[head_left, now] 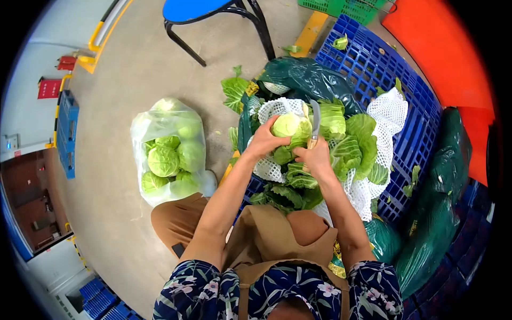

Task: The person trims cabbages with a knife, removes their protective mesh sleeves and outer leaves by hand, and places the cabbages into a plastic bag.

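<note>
My left hand (265, 140) is wrapped round the left side of a pale green cabbage (288, 125), holding it over a heap of leaves. In my right hand (316, 157) is a knife (316, 124) with a light wooden handle, its curved blade pointing up beside the cabbage's right side. Whether the blade touches the cabbage I cannot tell. Loose outer cabbage leaves (346, 152) and white foam netting (386, 114) lie under and around both hands. Behind them spreads a dark green plastic bag (314, 77).
A clear plastic bag (194, 120) of several cabbages stands on the floor at left. Blue plastic pallets (394, 69) lie beneath the leaves and to the right. A blue stool (192, 9) stands ahead, a green crate (346, 8) beyond. Filled dark green bags (432, 234) line the right side.
</note>
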